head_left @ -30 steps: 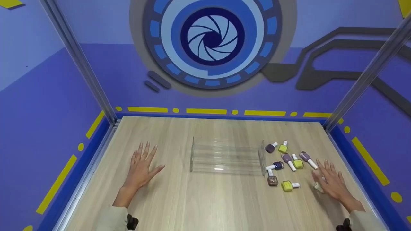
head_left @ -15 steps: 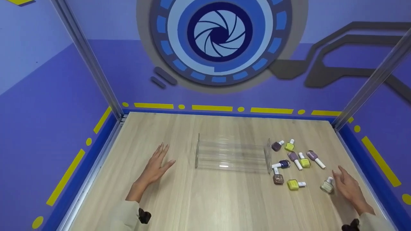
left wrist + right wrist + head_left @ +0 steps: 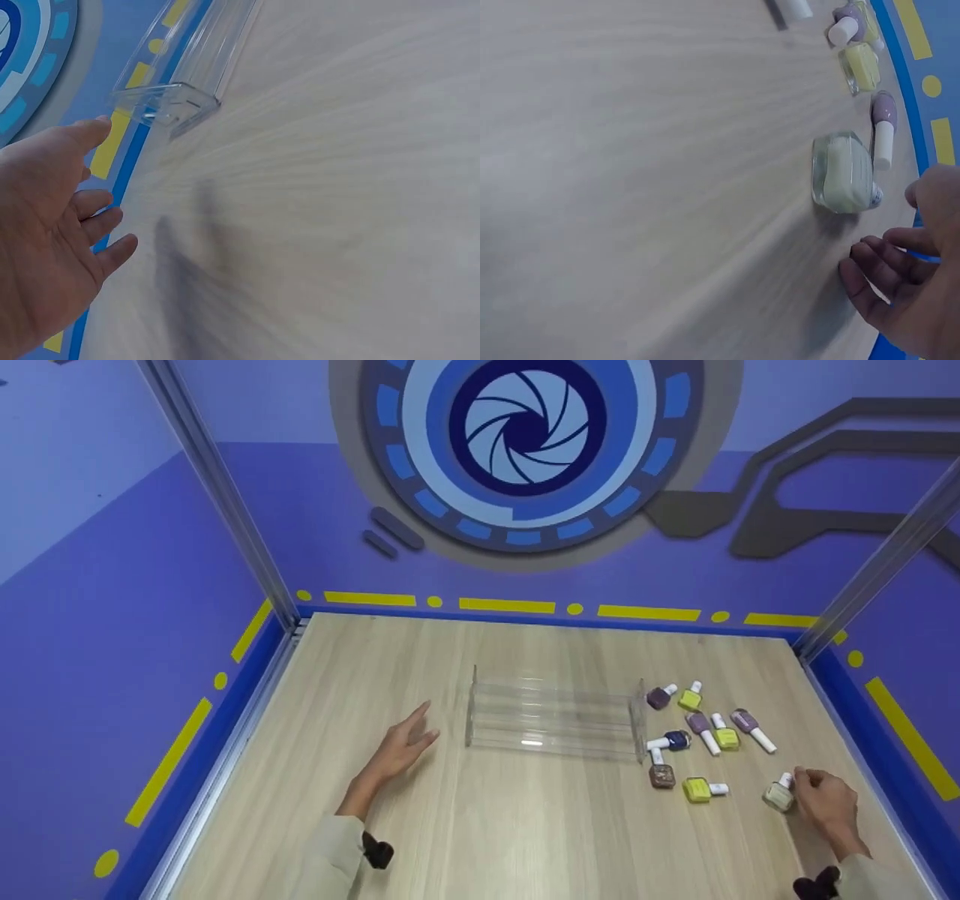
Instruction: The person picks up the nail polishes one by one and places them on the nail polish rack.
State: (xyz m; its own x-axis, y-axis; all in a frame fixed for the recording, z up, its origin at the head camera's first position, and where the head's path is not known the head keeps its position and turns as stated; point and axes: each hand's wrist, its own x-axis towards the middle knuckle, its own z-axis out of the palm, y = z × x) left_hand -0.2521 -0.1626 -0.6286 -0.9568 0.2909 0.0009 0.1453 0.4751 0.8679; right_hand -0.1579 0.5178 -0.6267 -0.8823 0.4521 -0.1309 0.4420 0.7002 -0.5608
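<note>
A clear plastic tiered rack point(image 3: 555, 721) stands in the middle of the wooden table. To its left, my left hand point(image 3: 399, 751) is held with extended fingers and nothing in them; the left wrist view shows the palm and the rack's near end beyond the thumb. At the right, a pale, whitish nail polish bottle point(image 3: 778, 795) has a white cap. My right hand point(image 3: 826, 804) is just right of that cap, fingers loosely bent. In the right wrist view a gap shows between those fingertips and the pale bottle point(image 3: 845, 174).
Several nail polish bottles lie right of the rack: yellow point(image 3: 696, 790), brown point(image 3: 662, 775), dark blue point(image 3: 677, 740), dark purple point(image 3: 659, 697) and mauve point(image 3: 745, 721) among them. Blue-purple walls point(image 3: 247, 525) and metal posts point(image 3: 262, 562) bound the table.
My left hand has moved right, closer to the rack, its fingers less spread. My right hand has uncovered the pale bottle, moved beside its cap and bent its fingers. The head view has shifted.
</note>
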